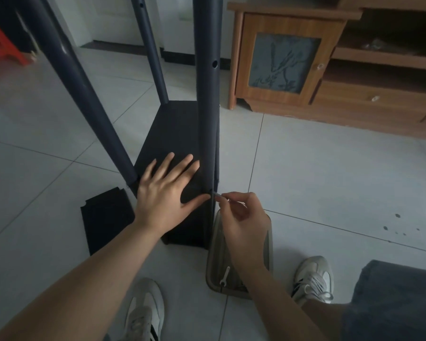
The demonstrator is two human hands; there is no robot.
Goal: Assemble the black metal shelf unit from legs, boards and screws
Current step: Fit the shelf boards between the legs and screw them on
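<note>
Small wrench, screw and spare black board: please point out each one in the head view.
Small wrench (225, 276): head view, middle of its shaft, in the grey tray.
Screw (221, 195): head view, its shank, pinched by the right hand.
Spare black board (106, 217): head view, middle of its top face, on the floor.

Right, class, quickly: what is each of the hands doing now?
Left hand: open, fingers flat on the board.
Right hand: pinching a screw at the leg.

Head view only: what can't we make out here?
- Screw in the right hand: small, blurred, mostly covered by fingers.
- Hole it enters on the right leg: lost in dark metal.
- Leg tops: cut off by the top edge.
- Tray contents: under the right forearm.
</note>
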